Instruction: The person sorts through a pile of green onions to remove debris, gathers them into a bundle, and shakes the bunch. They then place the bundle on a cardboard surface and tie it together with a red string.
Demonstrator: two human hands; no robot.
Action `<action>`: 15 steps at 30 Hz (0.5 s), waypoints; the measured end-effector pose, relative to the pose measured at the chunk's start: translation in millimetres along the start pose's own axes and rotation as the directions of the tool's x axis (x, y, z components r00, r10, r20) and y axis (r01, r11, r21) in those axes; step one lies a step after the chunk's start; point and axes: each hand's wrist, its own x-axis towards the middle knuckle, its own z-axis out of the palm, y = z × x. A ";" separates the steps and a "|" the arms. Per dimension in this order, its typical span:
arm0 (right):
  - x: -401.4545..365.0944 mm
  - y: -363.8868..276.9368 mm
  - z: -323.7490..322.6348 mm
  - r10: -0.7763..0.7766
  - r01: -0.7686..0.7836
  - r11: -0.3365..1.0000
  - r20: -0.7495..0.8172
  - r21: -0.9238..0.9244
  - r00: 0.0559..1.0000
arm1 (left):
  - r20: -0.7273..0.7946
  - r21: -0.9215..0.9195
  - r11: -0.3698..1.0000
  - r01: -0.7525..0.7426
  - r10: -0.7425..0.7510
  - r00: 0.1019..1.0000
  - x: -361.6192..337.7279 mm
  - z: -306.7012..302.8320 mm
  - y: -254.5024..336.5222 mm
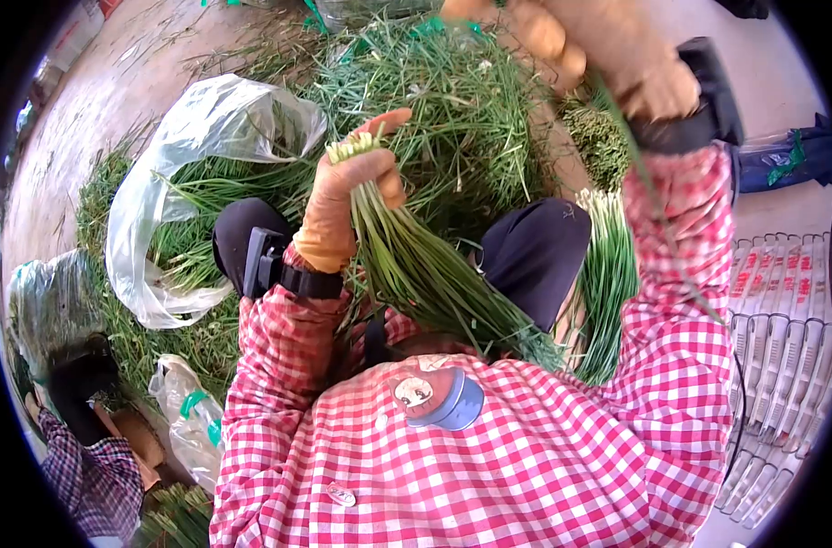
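My left hand (pixel 343 196), in an orange glove, is closed round a bunch of garlic chives (pixel 434 265). The pale cut ends stick up above the fist, and the green leaves slant down to the right over my lap. Raised at the upper right is my right hand (pixel 626 59), also gloved and smeared by motion, so its grip cannot be made out. A long green leaf (pixel 649 178) trails below it. Beside my right knee lies another bunch of chives (pixel 603 283), pale ends toward the far side.
A heap of loose green leaves (pixel 434 119) covers the floor ahead. At left, a clear plastic bag (pixel 174 137) holds more greens. Wire-like racks (pixel 786 338) stand at right. Another person's checked sleeve (pixel 96 479) shows at lower left, near a second plastic bag (pixel 183 416).
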 end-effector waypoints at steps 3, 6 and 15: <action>21.5 33.0 -2.3 0.132 -0.145 0.895 -0.060 -0.422 0.989 | 0.143 -0.033 0.996 -0.081 0.085 0.986 4.0 -2.4 3.7; -0.9 57.6 53.2 0.080 0.039 0.915 0.276 -0.401 0.958 | 0.298 -0.086 0.982 -0.171 0.189 0.936 6.9 3.5 14.4; -15.0 65.9 162.9 -0.161 -0.196 0.688 0.409 0.699 0.898 | -0.240 0.055 0.992 -0.115 0.125 0.963 -5.0 16.1 15.0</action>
